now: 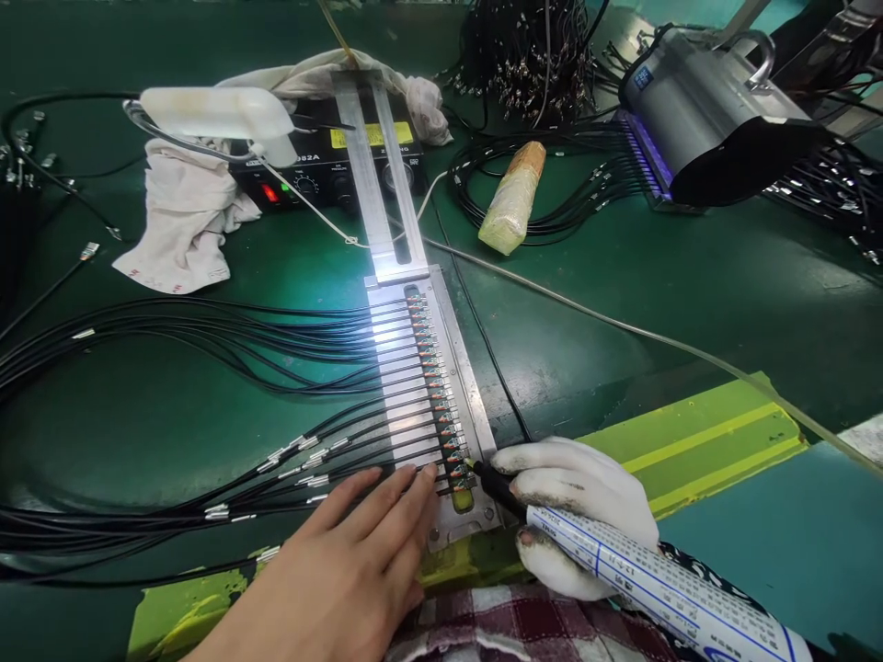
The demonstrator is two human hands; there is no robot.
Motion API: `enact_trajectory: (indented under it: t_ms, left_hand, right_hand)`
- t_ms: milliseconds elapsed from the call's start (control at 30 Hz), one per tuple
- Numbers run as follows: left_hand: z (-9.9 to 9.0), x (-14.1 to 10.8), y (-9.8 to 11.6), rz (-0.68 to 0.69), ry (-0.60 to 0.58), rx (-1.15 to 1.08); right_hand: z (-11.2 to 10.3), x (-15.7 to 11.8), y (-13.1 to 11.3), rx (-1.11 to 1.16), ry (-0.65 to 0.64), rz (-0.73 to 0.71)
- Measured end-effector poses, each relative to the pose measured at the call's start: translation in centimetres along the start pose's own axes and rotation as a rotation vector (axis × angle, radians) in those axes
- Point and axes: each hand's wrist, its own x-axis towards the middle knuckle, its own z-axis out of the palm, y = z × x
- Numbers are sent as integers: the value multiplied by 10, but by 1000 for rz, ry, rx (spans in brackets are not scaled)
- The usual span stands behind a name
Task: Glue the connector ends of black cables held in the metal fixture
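Observation:
My bare left hand point(351, 561) lies with fingers stretched over the near cables, its fingertips at the lower part of a metal fixture point(464, 377). A row of black cables point(296, 345) comes in from the left, and their small stripped ends point(436, 372) sit side by side in the fixture's slot. In a stained white glove, my right hand point(586, 506) grips a labelled glue syringe point(641, 575) with a black nozzle. Its thin tip is at the cable ends near the slot's lower end; whether it touches them I cannot tell.
Behind the fixture stands a black dispenser controller point(310, 170) with a white lamp point(213, 112) and cloths point(183, 216). A tape-wrapped block point(511, 202), coiled cables and a silver lamp housing point(717, 110) with violet light lie at the back right. A clear hose point(621, 324) crosses the green mat.

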Motion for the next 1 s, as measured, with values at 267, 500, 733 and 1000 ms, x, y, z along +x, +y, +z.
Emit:
enact_trajectory:
  t_ms: [267,500,733,1000]
  left_hand:
    - [1,-5,0,-30,-41,-59]
    - [4,-6,2,-25,-11,-45]
    - [1,-4,2,3,22,-6]
    - [3,-3,2,-12,27,-5]
  right_hand:
    - [1,-1,0,14,8,12]
    - [0,-7,2,22,16,-19]
    - [-3,-21,-1,36,-17,-27]
    - [-1,-13,-3,20,-12,-5]
